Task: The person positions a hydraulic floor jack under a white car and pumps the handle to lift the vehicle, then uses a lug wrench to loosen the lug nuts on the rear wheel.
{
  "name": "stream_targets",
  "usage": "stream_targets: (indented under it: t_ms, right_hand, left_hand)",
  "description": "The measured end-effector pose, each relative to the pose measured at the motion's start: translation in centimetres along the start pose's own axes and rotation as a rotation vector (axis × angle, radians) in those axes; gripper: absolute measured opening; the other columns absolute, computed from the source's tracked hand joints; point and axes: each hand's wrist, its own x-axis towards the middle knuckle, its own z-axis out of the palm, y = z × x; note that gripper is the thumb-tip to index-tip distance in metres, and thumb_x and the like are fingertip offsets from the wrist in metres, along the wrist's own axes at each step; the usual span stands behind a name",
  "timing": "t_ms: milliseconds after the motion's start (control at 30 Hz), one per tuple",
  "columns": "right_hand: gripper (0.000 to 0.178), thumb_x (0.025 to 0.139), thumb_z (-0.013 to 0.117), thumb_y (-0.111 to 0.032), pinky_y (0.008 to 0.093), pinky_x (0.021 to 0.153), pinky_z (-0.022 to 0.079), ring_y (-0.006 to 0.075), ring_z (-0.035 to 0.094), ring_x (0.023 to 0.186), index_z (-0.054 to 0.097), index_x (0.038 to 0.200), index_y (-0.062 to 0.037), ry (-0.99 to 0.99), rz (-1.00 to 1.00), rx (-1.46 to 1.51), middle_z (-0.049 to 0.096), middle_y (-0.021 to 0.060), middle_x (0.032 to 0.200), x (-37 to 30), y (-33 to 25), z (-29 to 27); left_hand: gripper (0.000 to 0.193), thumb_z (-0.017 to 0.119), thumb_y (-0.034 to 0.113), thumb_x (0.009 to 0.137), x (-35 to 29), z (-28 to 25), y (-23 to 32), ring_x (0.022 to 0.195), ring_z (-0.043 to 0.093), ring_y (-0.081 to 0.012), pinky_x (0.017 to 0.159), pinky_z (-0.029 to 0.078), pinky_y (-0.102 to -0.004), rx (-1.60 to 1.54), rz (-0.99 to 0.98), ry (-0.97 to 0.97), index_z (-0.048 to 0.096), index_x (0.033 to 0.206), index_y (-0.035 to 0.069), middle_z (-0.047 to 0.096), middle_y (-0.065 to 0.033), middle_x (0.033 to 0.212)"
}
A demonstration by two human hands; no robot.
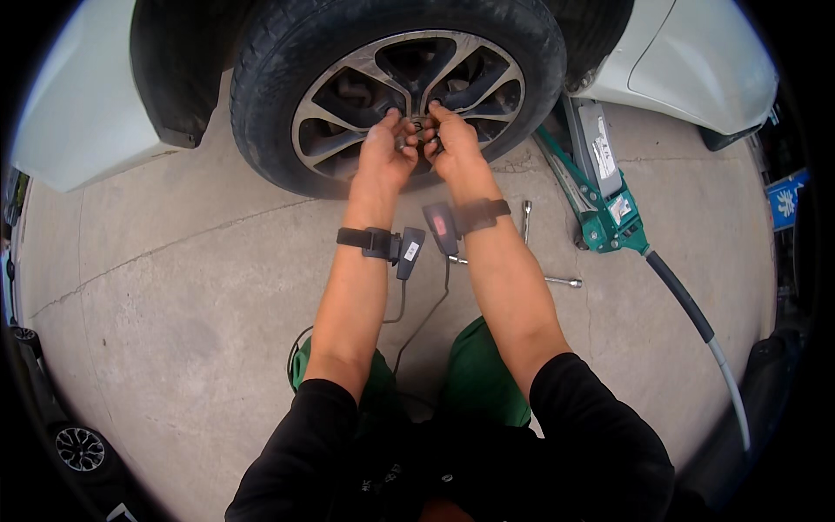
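A car wheel (pixel 252 113) with a black tyre and a two-tone alloy rim (pixel 370 59) stands in front of me. Both hands are at its hub, close to the centre cap (pixel 418 124). My left hand (pixel 388 152) is closed at the left of the cap, with a small metal lug nut (pixel 400 142) among its curled fingers. On the other side my right hand (pixel 457 143) has its fingertips bent in against the hub. They pinch what looks like another lug nut, mostly covered by the fingers.
Right of the wheel, a green floor jack (pixel 609 217) reaches under the white car body (pixel 696 65), its long handle (pixel 683 291) slanting toward me. A cross-shaped lug wrench (pixel 564 281) lies on the concrete floor (pixel 191 287), partly behind my right forearm. Cables hang from my wrist-strapped devices (pixel 410 252).
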Motion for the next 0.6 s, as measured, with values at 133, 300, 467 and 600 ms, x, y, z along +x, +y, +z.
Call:
stream_targets:
  t_ms: [133, 300, 467, 600]
  right_hand:
    - [0.026, 0.096, 0.058, -0.031, 0.0234, 0.046, 0.033, 0.0100, 0.047, 0.056, 0.058, 0.083, -0.0083, -0.009, 0.051, 0.043, 0.055, -0.0004, 0.071, 0.2, -0.2, -0.6]
    - [0.025, 0.096, 0.056, -0.031, 0.0236, 0.047, 0.034, 0.0103, 0.048, 0.057, 0.058, 0.086, -0.0087, -0.015, 0.013, 0.037, 0.055, 0.0003, 0.073, 0.7, 0.1, -0.5]
    - [0.026, 0.096, 0.057, -0.033, 0.0237, 0.047, 0.034, 0.0101, 0.047, 0.057, 0.059, 0.087, -0.0088, -0.016, 0.104, 0.073, 0.056, 0.0008, 0.074, 0.4, -0.4, -0.8]
    - [0.027, 0.095, 0.057, -0.034, 0.0239, 0.047, 0.035, 0.0103, 0.047, 0.057, 0.058, 0.086, -0.0093, -0.031, 0.018, 0.041, 0.056, 0.0002, 0.074, 0.9, 0.1, -0.8]
  left_hand:
    - [0.034, 0.047, 0.036, 0.103, -0.7, 0.7, -0.4, 0.062, 0.049, -0.0125, 0.045, 0.036, -0.0194, -0.083, -0.022, -0.035, 0.056, 0.097, 0.003, 0.058, -0.0041, 0.078]
    - [0.035, 0.042, 0.035, 0.105, -0.3, 0.2, 0.2, 0.063, 0.049, -0.0129, 0.045, 0.036, -0.0197, -0.055, -0.049, -0.040, 0.056, 0.101, 0.003, 0.058, -0.0040, 0.079]
    - [0.033, 0.045, 0.034, 0.104, -0.1, -0.1, -0.3, 0.063, 0.049, -0.0127, 0.045, 0.036, -0.0198, -0.056, 0.010, -0.050, 0.056, 0.100, 0.003, 0.057, -0.0042, 0.079]
    - [0.032, 0.044, 0.033, 0.105, -0.1, 0.2, -0.2, 0.063, 0.049, -0.0125, 0.045, 0.037, -0.0197, -0.086, -0.039, -0.031, 0.056, 0.101, 0.003, 0.057, -0.0046, 0.079]
